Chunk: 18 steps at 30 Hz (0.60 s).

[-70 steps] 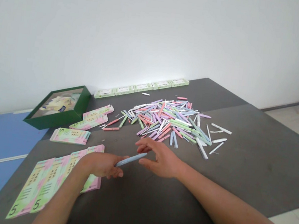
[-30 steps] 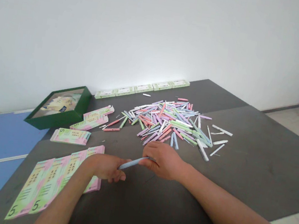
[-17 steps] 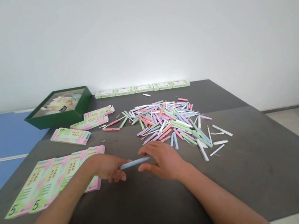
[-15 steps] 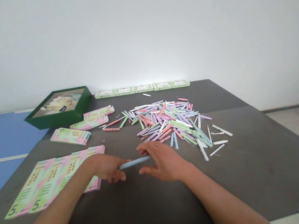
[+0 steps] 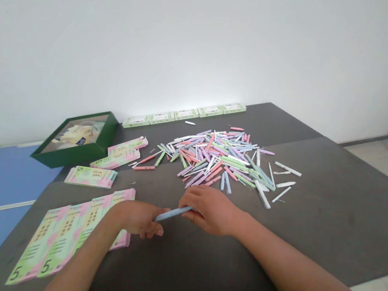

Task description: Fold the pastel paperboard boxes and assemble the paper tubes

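Note:
A light blue pen [image 5: 173, 213] is held between my two hands, low over the dark table. My left hand [image 5: 141, 218] pinches its lower left end. The fingers of my right hand [image 5: 207, 208] are closed around its other end, so that tip is hidden. Just beyond my hands lies a loose pile of pens and pen parts [image 5: 214, 155] in pink, purple, green, blue and white. Beside my left forearm, several pink-and-green printed boxes [image 5: 64, 236] lie in an overlapping row.
A green box [image 5: 82, 150] with plastic-wrapped contents stands at the back left. More printed cartons [image 5: 93, 176] lie in front of it. A row of pale green packs [image 5: 185, 114] runs along the wall. White pen pieces [image 5: 282, 195] are scattered right of the pile.
My right hand was open near the pen's right end; its fingers have now closed on it. My left hand keeps its hold in about the same place.

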Motion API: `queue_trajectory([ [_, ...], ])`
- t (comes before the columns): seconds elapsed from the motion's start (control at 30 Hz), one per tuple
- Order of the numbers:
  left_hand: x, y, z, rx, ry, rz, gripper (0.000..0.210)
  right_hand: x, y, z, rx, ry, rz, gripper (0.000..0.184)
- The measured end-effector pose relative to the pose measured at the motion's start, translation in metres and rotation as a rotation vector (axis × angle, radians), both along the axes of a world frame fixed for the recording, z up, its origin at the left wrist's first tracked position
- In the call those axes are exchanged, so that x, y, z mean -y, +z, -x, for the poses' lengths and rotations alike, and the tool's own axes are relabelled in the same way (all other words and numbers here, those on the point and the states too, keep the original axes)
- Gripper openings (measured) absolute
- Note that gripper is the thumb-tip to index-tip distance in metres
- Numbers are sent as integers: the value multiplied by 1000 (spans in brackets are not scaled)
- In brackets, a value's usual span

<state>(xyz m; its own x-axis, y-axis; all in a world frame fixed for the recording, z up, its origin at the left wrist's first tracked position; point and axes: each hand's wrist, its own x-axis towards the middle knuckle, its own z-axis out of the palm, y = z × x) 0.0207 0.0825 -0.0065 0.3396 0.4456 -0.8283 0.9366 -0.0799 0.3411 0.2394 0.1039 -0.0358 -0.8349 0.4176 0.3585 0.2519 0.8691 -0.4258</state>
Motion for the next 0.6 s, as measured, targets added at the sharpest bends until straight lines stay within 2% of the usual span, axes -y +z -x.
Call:
queue_trajectory([
  [0.17,1,1,0,-6,-7,-9,18,0,-5,3,-23,-26,-46,15],
  [0.33,2,4,-1,4,-13,-4,18,1,-7,5,-16,-74,-71,27],
  [0.47,1,4,-1,6,-13,-12,18,1,-2,2,-28,-52,-6,24],
  [0.6,2,3,-1,5,-21,-18,19,1,1,1,-10,-9,-19,11],
])
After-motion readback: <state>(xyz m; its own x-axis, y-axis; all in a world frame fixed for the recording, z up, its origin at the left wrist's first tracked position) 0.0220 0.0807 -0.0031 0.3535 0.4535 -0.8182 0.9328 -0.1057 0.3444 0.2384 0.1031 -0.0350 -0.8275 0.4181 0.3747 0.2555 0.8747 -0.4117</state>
